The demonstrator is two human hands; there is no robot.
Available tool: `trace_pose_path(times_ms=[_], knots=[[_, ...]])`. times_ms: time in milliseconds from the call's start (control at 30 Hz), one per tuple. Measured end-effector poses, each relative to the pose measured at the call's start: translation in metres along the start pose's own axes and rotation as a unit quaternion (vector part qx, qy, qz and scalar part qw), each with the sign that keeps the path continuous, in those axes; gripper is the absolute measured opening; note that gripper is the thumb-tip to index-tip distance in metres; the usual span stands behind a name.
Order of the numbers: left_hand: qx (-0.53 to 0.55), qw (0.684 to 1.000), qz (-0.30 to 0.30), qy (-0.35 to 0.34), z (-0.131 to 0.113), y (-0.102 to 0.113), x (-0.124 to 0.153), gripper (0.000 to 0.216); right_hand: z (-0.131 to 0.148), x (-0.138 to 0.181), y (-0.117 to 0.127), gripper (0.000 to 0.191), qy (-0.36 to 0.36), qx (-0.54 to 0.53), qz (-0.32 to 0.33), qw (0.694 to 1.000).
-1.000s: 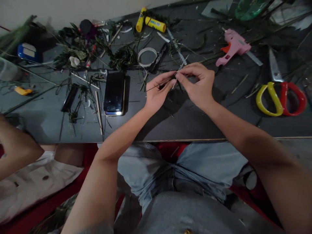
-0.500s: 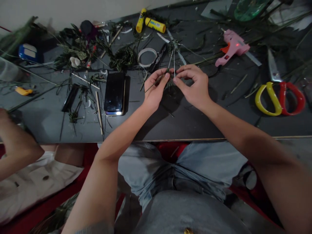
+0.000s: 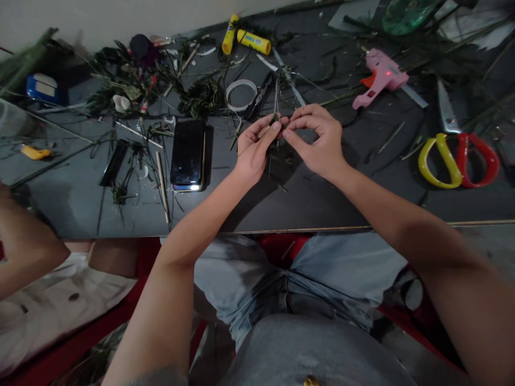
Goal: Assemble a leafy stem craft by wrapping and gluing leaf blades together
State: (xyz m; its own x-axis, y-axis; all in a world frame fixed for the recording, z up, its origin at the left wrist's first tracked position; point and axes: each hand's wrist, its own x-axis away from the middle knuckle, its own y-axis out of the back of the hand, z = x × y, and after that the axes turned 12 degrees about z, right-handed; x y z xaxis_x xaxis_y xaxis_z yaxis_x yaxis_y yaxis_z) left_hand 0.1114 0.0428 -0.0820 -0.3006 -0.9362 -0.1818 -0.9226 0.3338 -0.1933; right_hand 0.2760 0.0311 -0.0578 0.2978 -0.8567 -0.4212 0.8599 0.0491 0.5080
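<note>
Near the table's middle, my left hand (image 3: pixel 252 150) is closed, pinching a thin green stem between thumb and fingers. Pale thin strands (image 3: pixel 276 96) rise from its fingertips. My right hand (image 3: pixel 321 140) is close beside it, thumb and fingertips brought together at the same spot; what it grips there is too small to make out. Dark green leafy bits (image 3: pixel 277 147) show just below the fingertips. Beyond the hands lie a black pen-like tool (image 3: pixel 261 94) and a pale ring (image 3: pixel 228 98).
A phone (image 3: pixel 187 153) lies left of my hands. To the right are a pink glue gun (image 3: pixel 382 78) with a lit red light and scissors (image 3: pixel 440 169) with yellow and red handles. Yellow glue sticks (image 3: pixel 254 42) lie behind. Another person's arm (image 3: pixel 28 246) is at far left.
The pale strands, spread in a narrow V before, now stand closer together. My right fingertips have come slightly nearer to my left ones. The whole view has shifted a little.
</note>
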Motion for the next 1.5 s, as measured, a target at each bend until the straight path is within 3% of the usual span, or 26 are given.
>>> trace_pose_path(times_ms=[267, 500, 733, 1000, 1200, 1367, 1500], knots=[[0.073, 0.996, -0.028, 0.048, 0.008, 0.002, -0.005, 0.015, 0.001, 0.001, 0.000, 0.025, -0.008, 0.014, 0.006, 1.000], [0.056, 0.997, -0.033, 0.043, 0.015, -0.001, -0.005, 0.022, 0.003, 0.001, 0.002, 0.023, -0.026, 0.031, 0.010, 0.999], [0.026, 0.998, -0.048, 0.037, 0.003, -0.009, 0.005, 0.028, 0.007, 0.003, 0.005, 0.018, 0.003, 0.019, 0.007, 1.000], [0.002, 1.000, 0.009, -0.019, -0.007, -0.017, 0.015, 0.026, 0.002, 0.004, 0.004, 0.023, 0.010, -0.097, -0.022, 0.995], [-0.014, 0.998, -0.029, -0.050, 0.002, -0.013, 0.017, 0.034, 0.004, 0.002, -0.001, 0.037, 0.013, -0.158, -0.035, 0.987], [-0.009, 1.000, -0.005, -0.003, 0.005, -0.013, 0.013, 0.031, -0.016, -0.003, -0.010, 0.043, -0.047, -0.174, -0.010, 0.984], [0.051, 0.995, -0.033, 0.084, -0.011, -0.023, 0.012, 0.021, -0.021, -0.004, -0.013, 0.047, -0.059, -0.218, 0.016, 0.974]])
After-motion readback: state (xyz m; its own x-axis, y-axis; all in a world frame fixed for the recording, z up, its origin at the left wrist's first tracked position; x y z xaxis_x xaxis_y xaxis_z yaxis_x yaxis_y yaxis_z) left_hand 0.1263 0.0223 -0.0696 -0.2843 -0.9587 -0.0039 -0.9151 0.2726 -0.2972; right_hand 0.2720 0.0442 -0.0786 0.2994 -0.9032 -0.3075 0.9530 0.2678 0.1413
